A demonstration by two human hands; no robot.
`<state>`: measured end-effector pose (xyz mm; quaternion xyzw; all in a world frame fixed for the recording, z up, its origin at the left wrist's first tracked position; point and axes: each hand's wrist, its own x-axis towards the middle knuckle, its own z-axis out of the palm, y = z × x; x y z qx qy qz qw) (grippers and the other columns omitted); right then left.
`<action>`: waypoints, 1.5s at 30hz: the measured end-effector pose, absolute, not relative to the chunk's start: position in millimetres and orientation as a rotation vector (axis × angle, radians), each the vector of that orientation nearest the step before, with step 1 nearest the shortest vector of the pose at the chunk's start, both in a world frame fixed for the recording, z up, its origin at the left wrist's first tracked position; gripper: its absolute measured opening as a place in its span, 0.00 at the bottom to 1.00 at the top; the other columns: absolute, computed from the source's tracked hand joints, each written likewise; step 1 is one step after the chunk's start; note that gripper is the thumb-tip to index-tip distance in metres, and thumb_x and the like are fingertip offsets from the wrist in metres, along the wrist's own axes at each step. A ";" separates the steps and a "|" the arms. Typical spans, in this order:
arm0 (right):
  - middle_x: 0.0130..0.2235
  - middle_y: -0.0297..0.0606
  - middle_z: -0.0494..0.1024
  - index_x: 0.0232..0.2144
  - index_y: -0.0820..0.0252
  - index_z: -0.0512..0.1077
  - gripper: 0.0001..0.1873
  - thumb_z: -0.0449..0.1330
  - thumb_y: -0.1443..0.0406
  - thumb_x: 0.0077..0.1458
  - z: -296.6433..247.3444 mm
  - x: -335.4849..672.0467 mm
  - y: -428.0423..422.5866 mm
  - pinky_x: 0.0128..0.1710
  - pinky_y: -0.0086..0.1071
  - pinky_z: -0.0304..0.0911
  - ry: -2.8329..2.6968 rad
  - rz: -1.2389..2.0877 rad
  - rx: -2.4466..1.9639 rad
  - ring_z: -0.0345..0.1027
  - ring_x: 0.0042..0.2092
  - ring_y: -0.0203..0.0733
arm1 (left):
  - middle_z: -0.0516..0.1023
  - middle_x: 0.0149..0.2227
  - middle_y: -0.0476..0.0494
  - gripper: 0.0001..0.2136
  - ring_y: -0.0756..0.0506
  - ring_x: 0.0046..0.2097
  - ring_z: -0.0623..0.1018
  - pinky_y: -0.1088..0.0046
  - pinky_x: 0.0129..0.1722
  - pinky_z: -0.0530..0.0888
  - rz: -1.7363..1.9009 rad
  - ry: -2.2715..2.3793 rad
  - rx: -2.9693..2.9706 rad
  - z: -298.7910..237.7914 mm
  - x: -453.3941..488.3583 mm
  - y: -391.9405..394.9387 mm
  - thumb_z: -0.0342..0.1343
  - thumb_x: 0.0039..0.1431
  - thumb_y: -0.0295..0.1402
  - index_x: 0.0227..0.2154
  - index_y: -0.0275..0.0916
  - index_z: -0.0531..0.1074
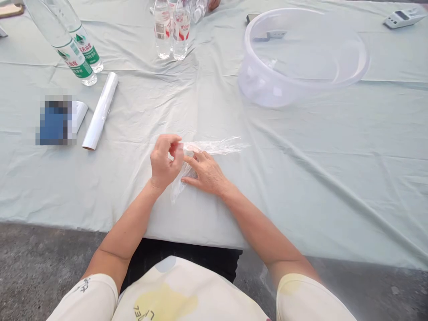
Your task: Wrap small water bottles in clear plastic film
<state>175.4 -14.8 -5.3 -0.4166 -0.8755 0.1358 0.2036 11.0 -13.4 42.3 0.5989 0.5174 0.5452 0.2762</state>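
Observation:
Crumpled clear plastic film (222, 146) lies on the tablecloth in front of me, one bunched strand stretching right and another part reaching down toward me. My left hand (166, 159) is raised slightly at the film's left end, thumb and fingertips pinched together on it. Just right of it, my right hand (207, 173) rests palm down over the film, thumb and fingers spread and partly covering it. A roll of plastic wrap (100, 111) lies to the left, apart from both hands.
Two tall water bottles (78, 64) stand at the upper left, near a blurred blue item (53, 125). Smaller water bottles (172, 33) stand at the back, with part of another person's hand (214, 4) behind. A translucent basin (267, 89) sits right; a white device (404, 18) lies beyond.

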 end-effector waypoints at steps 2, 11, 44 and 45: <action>0.64 0.52 0.65 0.55 0.56 0.70 0.26 0.65 0.57 0.56 -5.7 174.9 -11.9 0.52 0.51 0.68 -2.420 0.450 -1.179 0.68 0.55 0.56 | 0.74 0.32 0.48 0.03 0.49 0.31 0.71 0.72 0.36 0.68 1.199 1.133 1.797 44.5 15.1 -19.0 0.55 0.58 0.29 0.33 0.43 0.73; 0.63 0.44 0.70 0.54 0.53 0.73 0.25 0.68 0.57 0.54 10.8 189.7 -8.8 0.53 0.50 0.69 -2.526 0.514 -1.164 0.68 0.55 0.56 | 0.73 0.49 0.40 0.14 0.41 0.49 0.73 0.69 0.39 0.70 0.401 1.469 2.192 34.6 -3.7 -6.1 0.48 0.61 0.24 0.46 0.41 0.72; 0.59 0.49 0.74 0.55 0.55 0.71 0.18 0.59 0.58 0.65 72.5 230.7 -68.3 0.54 0.48 0.70 -2.472 0.324 -1.342 0.70 0.59 0.54 | 0.36 0.75 0.30 0.62 0.28 0.75 0.37 0.39 0.69 0.37 -0.218 1.492 2.278 40.3 -43.7 -6.0 0.70 0.39 0.56 0.73 0.39 0.44; 0.63 0.51 0.70 0.57 0.56 0.70 0.21 0.61 0.59 0.63 66.2 218.5 -68.5 0.57 0.51 0.68 -2.590 0.367 -1.280 0.65 0.63 0.57 | 0.35 0.75 0.30 0.63 0.28 0.75 0.37 0.39 0.69 0.37 -0.223 1.494 2.276 40.7 -43.8 -6.0 0.70 0.39 0.57 0.73 0.38 0.43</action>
